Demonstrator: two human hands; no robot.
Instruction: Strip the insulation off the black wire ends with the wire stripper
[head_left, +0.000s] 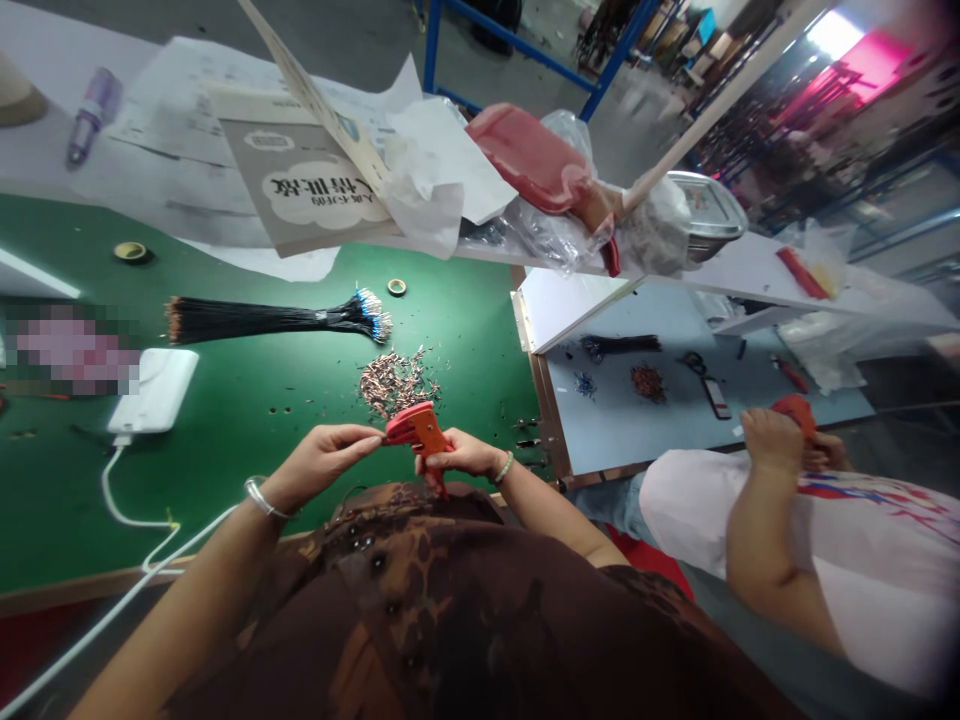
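My right hand (pixel 466 456) is wrapped round the handles of a red and orange wire stripper (pixel 421 428), whose head points left. The fingers of my left hand (pixel 324 464) are pinched together right at the stripper's jaws; whatever thin thing they hold is too small to make out. Just beyond the tool lies a pile of small cut wire ends (pixel 394 382) on the green tabletop (pixel 247 415). A bundle of black wires (pixel 270 320) with blue and white tips rests behind, to the left of that pile.
A white power bank (pixel 156 392) with a white cable (pixel 112 500) sits at left. Two tape rolls, one beside the bundle (pixel 396 288), lie farther back. Papers and a red scoop (pixel 529 160) cover the shelf above. At right, a co-worker holds another red tool (pixel 796 412) by a blue-grey table.
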